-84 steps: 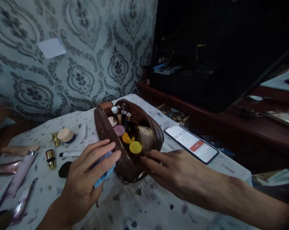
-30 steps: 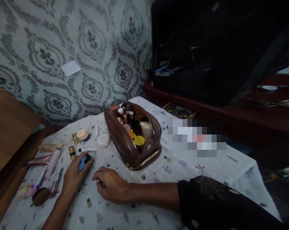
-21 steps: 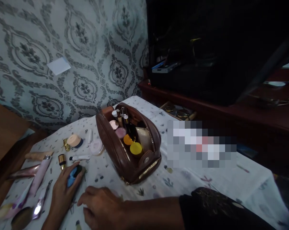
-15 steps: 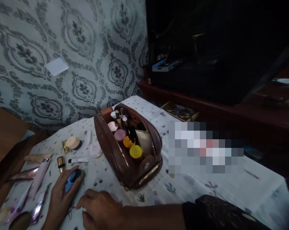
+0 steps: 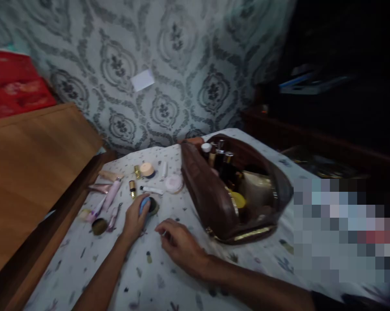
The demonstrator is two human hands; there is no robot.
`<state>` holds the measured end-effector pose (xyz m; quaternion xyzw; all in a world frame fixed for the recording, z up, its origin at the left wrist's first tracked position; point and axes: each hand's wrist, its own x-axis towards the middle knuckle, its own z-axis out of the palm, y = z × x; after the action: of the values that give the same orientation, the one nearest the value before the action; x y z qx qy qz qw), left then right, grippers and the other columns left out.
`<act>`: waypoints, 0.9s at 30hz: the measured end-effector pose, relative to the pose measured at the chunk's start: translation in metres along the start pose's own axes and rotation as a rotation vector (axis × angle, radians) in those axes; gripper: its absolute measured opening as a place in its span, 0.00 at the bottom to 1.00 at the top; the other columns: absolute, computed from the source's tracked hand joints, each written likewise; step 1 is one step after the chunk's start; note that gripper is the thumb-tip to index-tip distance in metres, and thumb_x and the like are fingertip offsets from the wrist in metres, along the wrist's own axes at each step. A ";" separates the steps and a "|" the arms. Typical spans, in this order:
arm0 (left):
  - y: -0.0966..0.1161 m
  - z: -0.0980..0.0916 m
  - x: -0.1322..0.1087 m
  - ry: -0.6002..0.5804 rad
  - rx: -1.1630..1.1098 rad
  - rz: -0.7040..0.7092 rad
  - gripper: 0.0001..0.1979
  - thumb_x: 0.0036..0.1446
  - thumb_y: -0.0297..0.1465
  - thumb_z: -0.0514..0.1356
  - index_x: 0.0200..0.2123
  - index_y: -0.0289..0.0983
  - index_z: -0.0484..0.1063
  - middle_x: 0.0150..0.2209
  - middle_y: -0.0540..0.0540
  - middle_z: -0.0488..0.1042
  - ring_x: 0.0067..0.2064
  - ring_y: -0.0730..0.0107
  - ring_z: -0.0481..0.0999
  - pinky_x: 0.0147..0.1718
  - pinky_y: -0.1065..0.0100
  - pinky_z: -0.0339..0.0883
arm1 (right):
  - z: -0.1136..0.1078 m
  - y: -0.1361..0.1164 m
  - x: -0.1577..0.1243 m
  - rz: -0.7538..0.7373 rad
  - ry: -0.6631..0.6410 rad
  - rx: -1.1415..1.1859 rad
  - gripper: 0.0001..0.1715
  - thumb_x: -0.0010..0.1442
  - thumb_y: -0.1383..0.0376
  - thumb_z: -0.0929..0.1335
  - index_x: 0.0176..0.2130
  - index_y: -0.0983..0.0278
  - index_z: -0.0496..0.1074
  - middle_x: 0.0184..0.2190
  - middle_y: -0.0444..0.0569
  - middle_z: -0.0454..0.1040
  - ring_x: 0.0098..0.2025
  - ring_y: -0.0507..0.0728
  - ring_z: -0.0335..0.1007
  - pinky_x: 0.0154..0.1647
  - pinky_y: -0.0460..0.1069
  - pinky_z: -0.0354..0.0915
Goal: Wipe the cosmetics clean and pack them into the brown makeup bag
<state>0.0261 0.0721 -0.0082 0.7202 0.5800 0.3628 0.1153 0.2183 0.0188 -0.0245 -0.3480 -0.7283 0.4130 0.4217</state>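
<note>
Head: L hand [image 5: 135,218] w/ 1 blue item [image 5: 143,204]; 1 brn bag [image 5: 204,190].

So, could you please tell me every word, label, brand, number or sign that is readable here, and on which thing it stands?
No text can be read.
Red printed object: any text too blurred.
Slim pink cosmetic tube: any label too small and blurred.
Open brown leather-look bag: no lettering visible.
White rectangular card: no lettering readable.
Pixelated area, right: unreadable.
</note>
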 end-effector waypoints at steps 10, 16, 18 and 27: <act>0.000 -0.008 0.005 -0.022 -0.114 0.024 0.15 0.65 0.39 0.53 0.37 0.36 0.74 0.33 0.47 0.76 0.37 0.66 0.74 0.39 0.68 0.65 | 0.007 0.009 0.017 0.334 -0.027 0.262 0.19 0.51 0.63 0.64 0.44 0.62 0.71 0.36 0.47 0.71 0.26 0.51 0.66 0.21 0.45 0.63; -0.001 -0.011 0.003 0.018 -0.146 -0.028 0.13 0.65 0.38 0.53 0.35 0.36 0.72 0.27 0.52 0.69 0.31 0.71 0.69 0.34 0.71 0.60 | 0.015 0.013 0.029 0.202 0.076 0.120 0.19 0.53 0.61 0.66 0.45 0.61 0.69 0.40 0.50 0.72 0.35 0.55 0.72 0.28 0.48 0.69; -0.003 -0.012 0.002 0.031 -0.148 -0.045 0.11 0.64 0.36 0.53 0.40 0.37 0.73 0.28 0.52 0.70 0.31 0.70 0.69 0.34 0.71 0.61 | 0.016 0.015 0.028 0.141 0.090 0.083 0.17 0.56 0.60 0.65 0.45 0.62 0.68 0.41 0.52 0.73 0.38 0.57 0.73 0.30 0.49 0.70; -0.005 -0.015 -0.002 0.020 -0.127 -0.044 0.16 0.54 0.23 0.52 0.43 0.38 0.73 0.35 0.49 0.76 0.39 0.66 0.75 0.43 0.68 0.66 | 0.015 0.019 0.022 0.178 0.046 0.111 0.19 0.56 0.58 0.66 0.47 0.61 0.68 0.38 0.51 0.76 0.39 0.58 0.75 0.33 0.50 0.72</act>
<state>0.0122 0.0683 -0.0013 0.6948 0.5727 0.4034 0.1630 0.1988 0.0411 -0.0387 -0.3967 -0.6607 0.4805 0.4186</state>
